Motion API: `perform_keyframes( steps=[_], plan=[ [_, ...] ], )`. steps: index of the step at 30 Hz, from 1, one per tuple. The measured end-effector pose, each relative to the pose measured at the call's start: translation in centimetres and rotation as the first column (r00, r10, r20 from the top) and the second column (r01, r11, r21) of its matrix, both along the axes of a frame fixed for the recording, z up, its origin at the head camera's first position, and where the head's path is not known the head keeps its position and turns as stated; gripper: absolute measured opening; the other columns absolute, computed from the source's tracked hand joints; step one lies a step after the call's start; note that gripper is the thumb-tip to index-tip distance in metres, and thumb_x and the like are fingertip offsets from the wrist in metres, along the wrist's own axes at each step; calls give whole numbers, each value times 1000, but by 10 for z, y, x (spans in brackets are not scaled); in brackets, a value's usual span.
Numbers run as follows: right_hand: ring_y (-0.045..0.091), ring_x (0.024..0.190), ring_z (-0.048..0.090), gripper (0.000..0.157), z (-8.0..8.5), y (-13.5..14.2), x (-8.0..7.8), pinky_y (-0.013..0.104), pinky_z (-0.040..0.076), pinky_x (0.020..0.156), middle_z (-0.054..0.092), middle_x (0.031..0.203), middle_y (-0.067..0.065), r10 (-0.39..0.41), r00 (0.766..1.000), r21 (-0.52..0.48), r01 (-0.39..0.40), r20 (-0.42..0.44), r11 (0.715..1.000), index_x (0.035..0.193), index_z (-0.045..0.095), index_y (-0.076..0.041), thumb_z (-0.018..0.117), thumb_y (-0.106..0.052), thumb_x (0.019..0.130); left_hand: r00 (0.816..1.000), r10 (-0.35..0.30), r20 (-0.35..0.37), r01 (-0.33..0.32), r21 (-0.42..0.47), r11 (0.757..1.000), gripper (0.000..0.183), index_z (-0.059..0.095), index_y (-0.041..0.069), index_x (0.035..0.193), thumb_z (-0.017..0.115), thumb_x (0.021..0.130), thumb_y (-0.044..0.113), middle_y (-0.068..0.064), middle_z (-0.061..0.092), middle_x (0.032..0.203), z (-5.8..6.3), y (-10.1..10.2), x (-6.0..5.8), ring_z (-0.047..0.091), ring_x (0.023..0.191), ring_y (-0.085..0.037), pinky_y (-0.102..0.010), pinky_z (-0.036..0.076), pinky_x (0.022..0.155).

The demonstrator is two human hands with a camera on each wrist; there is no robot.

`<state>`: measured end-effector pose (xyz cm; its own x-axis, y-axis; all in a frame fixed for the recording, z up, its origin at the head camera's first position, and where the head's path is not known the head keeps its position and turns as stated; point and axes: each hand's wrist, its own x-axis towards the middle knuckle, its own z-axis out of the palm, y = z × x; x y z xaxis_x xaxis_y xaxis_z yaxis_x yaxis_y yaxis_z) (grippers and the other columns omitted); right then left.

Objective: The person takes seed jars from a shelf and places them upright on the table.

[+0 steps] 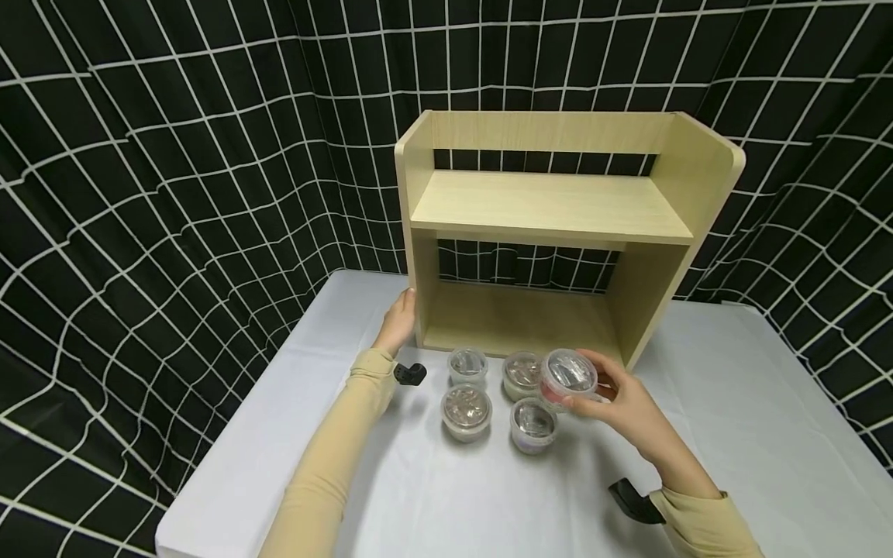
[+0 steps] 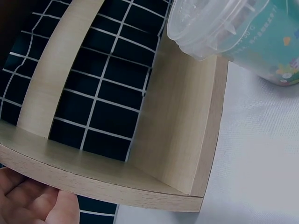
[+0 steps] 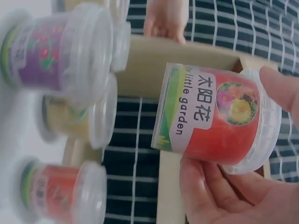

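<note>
My right hand (image 1: 621, 407) pinches a clear lidded plastic cup with a red label (image 1: 568, 373) between thumb and fingers. In the right wrist view this cup (image 3: 210, 116) lies sideways in the picture, with a flower picture on its label. Against the outer left side of a small wooden shelf (image 1: 551, 203) rests my left hand (image 1: 398, 322). The left wrist view shows the fingers (image 2: 37, 200) beside the shelf's side panel (image 2: 117, 184), holding nothing. Between my arms, several similar lidded cups stand on the table, one of them with a purple label (image 3: 44, 53).
The shelf stands at the back of a table with a white cloth (image 1: 739, 403). A cup with a teal label (image 2: 261, 42) stands close to its front edge. Black curtains with a white grid (image 1: 209, 155) hang around the table.
</note>
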<state>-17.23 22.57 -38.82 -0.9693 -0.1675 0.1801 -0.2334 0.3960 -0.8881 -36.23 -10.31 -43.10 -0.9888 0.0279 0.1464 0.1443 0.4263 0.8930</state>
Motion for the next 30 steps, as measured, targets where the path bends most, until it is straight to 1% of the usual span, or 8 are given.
perform_keyframes(
  steps=[3,6,9,14,18,23,27,30],
  plan=[
    [24,106,51,67,-5,8,4,23,50,78,49,123,15,-25,1000,4,25,-7,1000,139,39,-7,73,-14,81,1000,-6,-5,6,-1,1000,55,33,5,143,20,103,40,-16,35,143,1,0,1,30,131,-32,-40,23,109],
    [16,103,53,68,-11,17,8,22,50,77,50,121,14,-43,999,13,44,-22,999,138,39,-5,74,-13,81,1000,-9,-9,9,-11,1000,55,33,4,143,20,103,39,-16,35,144,2,-1,1,29,132,-32,-40,22,109],
    [10,101,53,67,-18,25,12,21,49,78,50,122,14,-50,998,23,51,-32,998,138,39,-5,74,-12,81,1000,0,-6,0,-18,1000,55,34,5,143,20,103,40,-16,35,143,2,0,1,30,131,-32,-41,22,109],
    [4,100,52,69,-29,34,19,21,50,79,49,124,16,-63,998,39,63,-4,997,138,38,-2,74,-13,80,1000,8,-8,-8,-24,1000,54,35,5,142,20,103,38,-16,36,143,2,0,2,30,131,-32,-41,23,109],
    [3,100,52,71,-38,38,25,21,50,77,48,124,18,-80,996,27,79,39,996,139,36,-2,75,-15,80,1000,7,-5,-7,-36,999,54,35,6,142,20,103,39,-15,37,143,0,0,1,31,131,-32,-41,23,108],
    [4,101,52,71,-46,39,27,17,48,80,48,122,20,-87,995,-13,87,52,996,139,36,-1,74,-12,80,1000,7,-11,-8,-30,1000,55,34,4,142,20,103,39,-16,36,143,0,0,1,30,131,-32,-41,23,109],
    [2,101,51,72,-53,40,26,17,47,80,48,123,20,-92,994,-11,93,65,996,139,35,0,74,-11,80,1000,0,-18,-1,-34,999,56,33,2,142,19,103,39,-17,35,143,0,0,1,30,131,-33,-41,23,109],
    [8,103,51,73,-58,42,27,18,47,81,46,127,20,-92,991,-12,93,93,996,140,35,-1,74,-10,79,1000,-3,-11,2,-39,999,56,32,2,143,19,103,40,-17,35,143,0,0,2,30,131,-32,-40,23,109]
  ],
)
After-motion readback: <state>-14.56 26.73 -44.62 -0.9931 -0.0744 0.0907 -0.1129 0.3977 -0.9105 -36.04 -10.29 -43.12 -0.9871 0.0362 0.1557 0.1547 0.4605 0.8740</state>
